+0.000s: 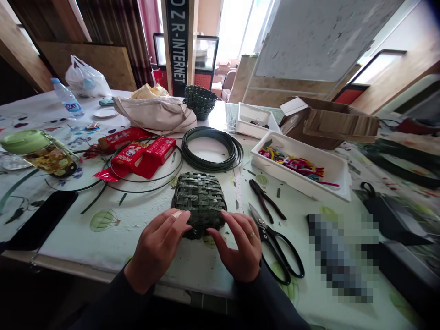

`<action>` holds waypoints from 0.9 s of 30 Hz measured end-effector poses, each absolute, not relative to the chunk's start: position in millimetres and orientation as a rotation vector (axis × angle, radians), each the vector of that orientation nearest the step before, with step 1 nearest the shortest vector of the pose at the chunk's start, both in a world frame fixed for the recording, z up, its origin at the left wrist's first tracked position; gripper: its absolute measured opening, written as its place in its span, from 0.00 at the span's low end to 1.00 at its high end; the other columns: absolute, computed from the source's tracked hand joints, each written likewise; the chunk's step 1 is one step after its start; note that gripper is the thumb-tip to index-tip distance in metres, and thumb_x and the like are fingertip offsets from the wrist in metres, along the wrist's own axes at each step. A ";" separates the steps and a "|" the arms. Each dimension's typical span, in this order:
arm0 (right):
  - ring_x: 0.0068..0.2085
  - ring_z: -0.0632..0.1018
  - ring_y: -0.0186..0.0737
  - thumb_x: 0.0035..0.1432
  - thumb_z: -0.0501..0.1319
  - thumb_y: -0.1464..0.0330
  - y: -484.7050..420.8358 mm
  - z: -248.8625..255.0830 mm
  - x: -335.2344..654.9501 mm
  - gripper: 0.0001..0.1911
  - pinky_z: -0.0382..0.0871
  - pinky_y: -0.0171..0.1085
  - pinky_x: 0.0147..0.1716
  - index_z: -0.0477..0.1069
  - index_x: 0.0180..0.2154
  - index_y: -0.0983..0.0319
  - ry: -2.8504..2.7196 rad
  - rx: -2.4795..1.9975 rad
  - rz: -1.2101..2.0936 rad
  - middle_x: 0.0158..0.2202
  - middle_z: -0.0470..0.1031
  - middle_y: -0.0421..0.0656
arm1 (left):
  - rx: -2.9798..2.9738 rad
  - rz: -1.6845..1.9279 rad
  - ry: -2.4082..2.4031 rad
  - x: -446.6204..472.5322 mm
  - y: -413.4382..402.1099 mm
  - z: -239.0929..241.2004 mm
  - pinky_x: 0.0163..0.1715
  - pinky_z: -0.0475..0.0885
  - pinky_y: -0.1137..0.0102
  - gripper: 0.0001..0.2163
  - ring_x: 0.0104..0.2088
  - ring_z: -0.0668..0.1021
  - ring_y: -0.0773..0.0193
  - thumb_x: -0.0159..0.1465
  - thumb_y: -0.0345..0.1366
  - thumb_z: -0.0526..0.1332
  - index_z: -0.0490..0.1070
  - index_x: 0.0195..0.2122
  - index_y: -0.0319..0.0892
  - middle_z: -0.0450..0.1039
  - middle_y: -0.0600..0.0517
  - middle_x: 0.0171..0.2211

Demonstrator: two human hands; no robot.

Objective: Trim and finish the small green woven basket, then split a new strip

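Note:
A small dark green woven basket [198, 195] sits on the table in front of me, a woven face turned up. At its near left corner my left hand [160, 243] pinches the edge between thumb and curled fingers. My right hand [240, 245], with a ring on one finger, grips the near right corner, its index finger on top and its thumb at the near edge. The underside of the basket is hidden. To the right of my right hand lie black-handled scissors [287, 252] and dark pliers [266, 199].
Beyond the basket lies a coil of green strip [184, 146], with red packets [160, 156] to its left. A white tray [299, 176] of colourful pieces stands at right, before a cardboard box [340, 123]. A phone [44, 220] lies left; another woven basket [200, 103] stands behind.

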State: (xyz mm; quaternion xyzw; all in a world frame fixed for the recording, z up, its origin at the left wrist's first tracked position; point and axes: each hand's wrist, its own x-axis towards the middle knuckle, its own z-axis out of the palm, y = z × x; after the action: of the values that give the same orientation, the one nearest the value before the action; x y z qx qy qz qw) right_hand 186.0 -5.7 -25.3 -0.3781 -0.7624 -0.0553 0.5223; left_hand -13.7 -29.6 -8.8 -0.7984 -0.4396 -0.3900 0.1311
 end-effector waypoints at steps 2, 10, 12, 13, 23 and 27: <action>0.39 0.77 0.48 0.53 0.65 0.74 -6.7 -24.3 186.1 0.34 0.74 0.47 0.38 0.60 0.60 0.55 -1.871 -0.886 -0.150 0.40 0.77 0.47 | -2.301 -1.107 -1.310 -9.8 -30.8 -6.2 0.47 0.73 0.66 0.22 0.44 0.76 0.59 0.57 0.25 0.64 0.62 0.53 0.37 0.76 0.46 0.39; 0.41 0.73 0.49 0.57 0.62 0.72 -7.1 -17.8 179.0 0.32 0.72 0.49 0.41 0.56 0.62 0.57 -1.983 -0.949 -0.109 0.41 0.74 0.49 | -2.238 -0.961 -1.393 1.5 -38.2 1.7 0.47 0.72 0.63 0.20 0.44 0.75 0.56 0.59 0.25 0.62 0.63 0.53 0.36 0.74 0.46 0.39; 0.41 0.73 0.49 0.58 0.61 0.71 -7.3 -15.5 177.3 0.33 0.72 0.49 0.41 0.54 0.63 0.59 -2.000 -0.967 -0.107 0.41 0.73 0.49 | -2.270 -0.900 -1.414 1.5 -38.2 3.3 0.47 0.71 0.61 0.19 0.44 0.74 0.55 0.61 0.25 0.60 0.63 0.53 0.36 0.73 0.45 0.39; 0.41 0.73 0.49 0.58 0.60 0.71 -7.1 -14.2 176.8 0.33 0.73 0.49 0.41 0.54 0.63 0.59 -2.010 -0.976 -0.112 0.41 0.73 0.49 | -2.291 -0.871 -1.425 1.4 -37.9 3.8 0.48 0.71 0.60 0.19 0.45 0.74 0.54 0.61 0.25 0.59 0.63 0.54 0.37 0.72 0.44 0.40; 0.42 0.70 0.51 0.61 0.59 0.70 -1.1 -5.6 180.6 0.36 0.73 0.51 0.42 0.45 0.66 0.61 -2.136 -0.984 -0.073 0.41 0.68 0.51 | -2.386 -0.862 -1.506 2.1 -31.0 5.8 0.48 0.70 0.59 0.18 0.46 0.71 0.55 0.61 0.23 0.56 0.60 0.53 0.39 0.68 0.45 0.42; 0.43 0.70 0.51 0.60 0.59 0.70 -1.0 -6.3 180.3 0.36 0.73 0.51 0.42 0.46 0.66 0.59 -2.120 -0.993 -0.031 0.42 0.66 0.51 | -2.431 -0.879 -1.527 1.8 -29.8 9.4 0.47 0.70 0.59 0.18 0.45 0.70 0.56 0.61 0.21 0.55 0.59 0.52 0.40 0.68 0.46 0.42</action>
State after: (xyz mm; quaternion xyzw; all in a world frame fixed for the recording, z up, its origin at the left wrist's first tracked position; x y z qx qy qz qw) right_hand 180.3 -1.0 -6.3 -0.3907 -0.8339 -0.0123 0.3897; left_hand 1.8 -29.8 9.4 -0.8078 -0.5073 -0.2921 0.0696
